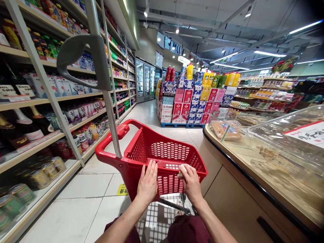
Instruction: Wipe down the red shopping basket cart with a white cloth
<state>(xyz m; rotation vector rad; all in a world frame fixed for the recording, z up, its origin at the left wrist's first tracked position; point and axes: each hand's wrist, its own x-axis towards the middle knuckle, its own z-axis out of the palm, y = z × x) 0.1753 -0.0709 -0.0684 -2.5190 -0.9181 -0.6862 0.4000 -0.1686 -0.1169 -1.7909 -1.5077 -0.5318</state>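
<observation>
A red plastic shopping basket cart [167, 135] stands right in front of me, its perforated basket tilted toward my knees. Flat against the near side of the basket lies my left hand [149, 179], fingers stretched out toward the rim. My right hand [191, 180] is closed around a small crumpled whitish cloth [182, 170] and presses it on the near rim, toward the right end. The cart's metal pole with a grey loop handle [101, 64] rises at the left. Inside the basket I see only its red walls and slotted bottom.
Shelves of drinks [60, 94] line the left side. On the right runs a glass-topped food counter [265, 152] with a dark edge close to the cart. Stacked drink cartons [184, 104] stand ahead. A yellow floor sticker [122, 189] lies left of the cart.
</observation>
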